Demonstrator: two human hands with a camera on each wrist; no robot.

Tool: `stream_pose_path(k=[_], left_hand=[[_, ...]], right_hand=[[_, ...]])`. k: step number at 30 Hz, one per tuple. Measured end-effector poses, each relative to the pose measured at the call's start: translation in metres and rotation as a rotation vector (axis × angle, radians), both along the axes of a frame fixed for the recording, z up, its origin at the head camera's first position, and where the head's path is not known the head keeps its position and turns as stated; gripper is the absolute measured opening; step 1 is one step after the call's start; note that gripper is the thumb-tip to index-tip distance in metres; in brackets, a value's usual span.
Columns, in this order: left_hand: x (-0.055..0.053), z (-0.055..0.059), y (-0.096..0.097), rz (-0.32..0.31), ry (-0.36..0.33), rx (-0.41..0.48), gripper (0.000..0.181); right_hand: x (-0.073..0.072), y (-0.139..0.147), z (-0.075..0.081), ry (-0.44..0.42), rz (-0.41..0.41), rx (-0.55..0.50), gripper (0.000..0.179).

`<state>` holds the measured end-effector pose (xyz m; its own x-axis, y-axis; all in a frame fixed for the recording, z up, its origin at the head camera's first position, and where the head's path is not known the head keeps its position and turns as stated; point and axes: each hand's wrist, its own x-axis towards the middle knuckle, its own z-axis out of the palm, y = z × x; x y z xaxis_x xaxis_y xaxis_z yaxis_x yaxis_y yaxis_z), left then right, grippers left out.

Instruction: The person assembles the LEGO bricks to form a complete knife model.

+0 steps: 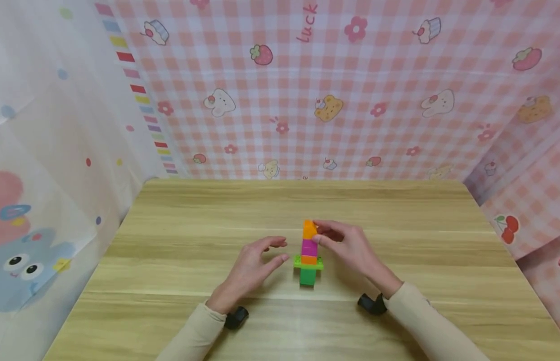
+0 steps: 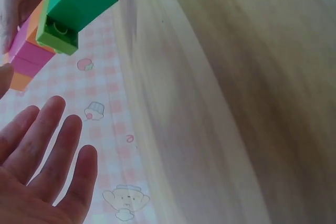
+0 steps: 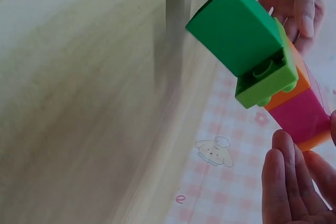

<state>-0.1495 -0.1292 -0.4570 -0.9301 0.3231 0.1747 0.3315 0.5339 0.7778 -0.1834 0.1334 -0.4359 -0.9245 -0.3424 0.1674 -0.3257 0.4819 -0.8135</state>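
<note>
My right hand pinches the top of a small toy brick tower between thumb and fingers, from the right. From the top, the tower has an orange brick, magenta bricks, another orange brick, a wider lime green brick with studs at both ends, and a dark green brick at the bottom. The dark green brick's hollow underside shows in the left wrist view, so the tower is off the table. Left of it, apart from the bricks, my left hand has its fingers spread and relaxed.
The tower is over the middle of a wood-grain table. Behind hangs a pink checked cloth, with a patterned white cloth at the left. Black wrist devices are strapped on both wrists.
</note>
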Motion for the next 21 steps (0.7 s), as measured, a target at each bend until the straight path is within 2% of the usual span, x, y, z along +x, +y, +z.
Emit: stream_pose_path(k=[6, 14, 18, 21], left_hand=[[0.0, 0.0, -0.005, 0.02, 0.006, -0.012, 0.04], [-0.002, 0.0, -0.009, 0.008, 0.029, -0.007, 0.037], [-0.001, -0.001, -0.01, 0.024, 0.021, -0.002, 0.035], [0.001, -0.002, -0.012, 0.04, 0.012, 0.014, 0.033]], right_hand=[[-0.011, 0.0, -0.003, -0.046, -0.012, 0.035, 0.046], [-0.022, 0.0, -0.008, -0.099, 0.014, 0.096, 0.045], [-0.027, -0.001, -0.013, -0.157, 0.021, 0.121, 0.043], [-0.029, -0.002, -0.017, -0.167, 0.032, 0.139, 0.04]])
